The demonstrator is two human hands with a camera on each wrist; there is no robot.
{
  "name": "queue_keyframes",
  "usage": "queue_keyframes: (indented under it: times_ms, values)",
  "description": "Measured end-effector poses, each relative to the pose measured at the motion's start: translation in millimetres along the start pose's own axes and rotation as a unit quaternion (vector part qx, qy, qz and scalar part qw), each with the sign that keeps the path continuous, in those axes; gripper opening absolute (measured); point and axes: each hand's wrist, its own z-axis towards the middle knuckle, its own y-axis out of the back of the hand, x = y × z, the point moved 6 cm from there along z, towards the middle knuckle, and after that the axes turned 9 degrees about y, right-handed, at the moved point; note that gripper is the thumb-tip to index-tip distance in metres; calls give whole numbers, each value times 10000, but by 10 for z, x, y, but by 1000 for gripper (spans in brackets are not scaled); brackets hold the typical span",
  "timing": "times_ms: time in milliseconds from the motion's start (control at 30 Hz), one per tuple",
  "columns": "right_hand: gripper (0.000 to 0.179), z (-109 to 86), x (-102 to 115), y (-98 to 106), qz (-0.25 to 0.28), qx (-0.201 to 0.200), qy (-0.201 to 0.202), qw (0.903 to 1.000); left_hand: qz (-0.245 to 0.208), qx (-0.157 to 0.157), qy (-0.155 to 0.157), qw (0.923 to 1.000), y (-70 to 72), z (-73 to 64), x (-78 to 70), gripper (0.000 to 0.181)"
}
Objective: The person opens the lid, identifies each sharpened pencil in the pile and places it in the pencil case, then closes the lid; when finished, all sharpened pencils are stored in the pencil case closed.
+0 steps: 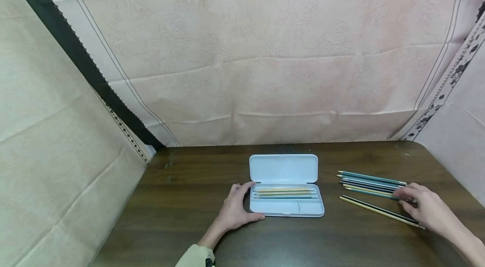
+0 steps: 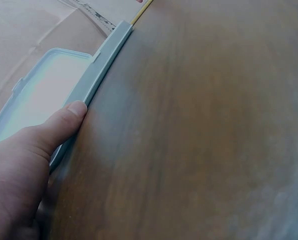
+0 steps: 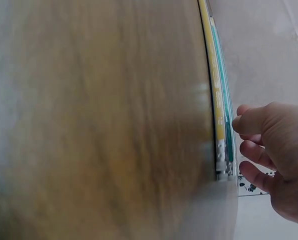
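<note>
A light blue pencil case (image 1: 274,210) lies on the table with its lid raised at the back; several pencils (image 1: 284,193) lie in its long compartment. My left hand (image 1: 236,210) holds the case's left end, thumb along the front edge and fingers at the back corner. In the left wrist view, the thumb (image 2: 64,125) presses on the case's front side. At the right, my right hand (image 1: 428,208) hovers at the near ends of a row of loose pencils (image 1: 371,183), thumb and fingertips apart. Below it lie yellow-and-black pencils (image 1: 379,211).
A brown wooden table (image 1: 182,216) carries everything. Pale patterned cloth (image 1: 265,69) hangs behind it, with more cloth on the left (image 1: 57,153) and right sides. Table surface separates the case from the loose pencils.
</note>
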Motion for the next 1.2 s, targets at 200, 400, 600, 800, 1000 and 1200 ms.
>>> queue_keyframes:
  times_ms: [200, 400, 600, 800, 1000, 1200]
  values:
    - [41, -46, -40, 0, -92, -90, 36, 9999, 10, 29, 4, 10000, -1, 1, -6, 93]
    - [43, -51, -56, -12, -17, -181, 121, 9998, 15, 22, 17, 10000, -3, 1, 3, 93]
    - [45, -36, -49, -18, 6, -282, 224, 9994, -10, 4, 3, 10000, -2, 1, 6, 94]
    - [45, -27, -46, -29, -56, -291, 235, 9993, -30, 11, 20, 10000, -3, -2, 1, 93]
    - [44, -18, -39, -34, -66, -333, 292, 9990, 5, -16, -30, 10000, -8, 3, 3, 93]
    - [44, -18, -32, -36, -25, -249, 357, 9990, -1, -39, 6, 10000, -5, 2, 12, 92]
